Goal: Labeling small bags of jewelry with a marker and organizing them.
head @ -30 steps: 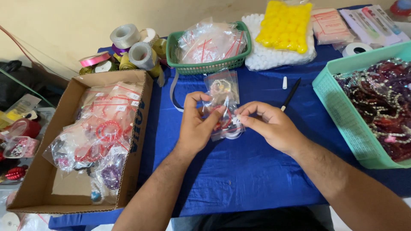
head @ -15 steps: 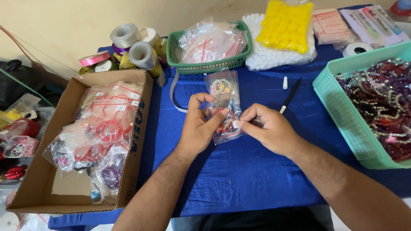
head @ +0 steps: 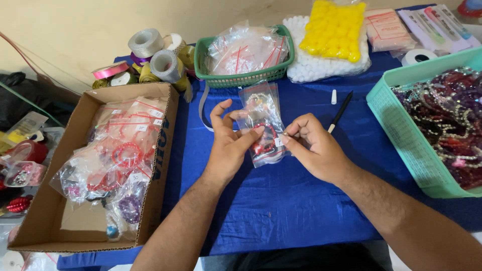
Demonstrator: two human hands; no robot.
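Note:
A small clear zip bag [head: 264,138] with a red bead bracelet inside sits between my two hands above the blue cloth [head: 281,211]. My left hand [head: 228,145] presses its thumb on the bag's left side, with the other fingers spread. My right hand [head: 314,148] pinches the bag's right edge with thumb and forefinger. A second clear bag [head: 258,100] with a pale bracelet lies just behind on the cloth.
A cardboard box [head: 55,221] of bagged bracelets stands at left. A teal basket [head: 396,125] of dark red jewellery is at right. A green basket [head: 241,78] of bags, ribbon rolls [head: 163,62], a black pen [head: 340,111] and yellow and white bead packs [head: 334,30] lie behind.
The left fingers have opened out from a closed grip while the thumb stays on the bag. The right hand has shifted slightly right and down along the bag's edge.

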